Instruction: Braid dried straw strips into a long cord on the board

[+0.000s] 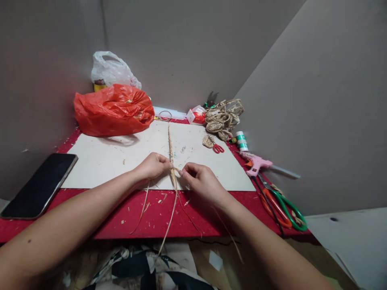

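A thin braid point(170, 143) of straw-coloured fibre runs up the middle of a white board point(145, 145). At its lower end, my left hand point(155, 165) is closed, thumb and fingertips pinching the braid. My right hand point(201, 179), just to the right, pinches a strand point(177, 170) drawn sideways from the braid. Several loose strands hang toward me; one long pale strand point(169, 225) drops over the table's front edge. Another thin strand trails below my left hand, and one hangs under my right forearm.
On the red-covered table point(117, 213) lie a phone point(39, 185) at left, an orange-red bag point(113, 110) behind it, coiled braids point(219, 121) at back right, small red-handled scissors point(218, 148), a pink glue gun point(257, 162) and large scissors with green and orange handles point(287, 205). Grey walls enclose it.
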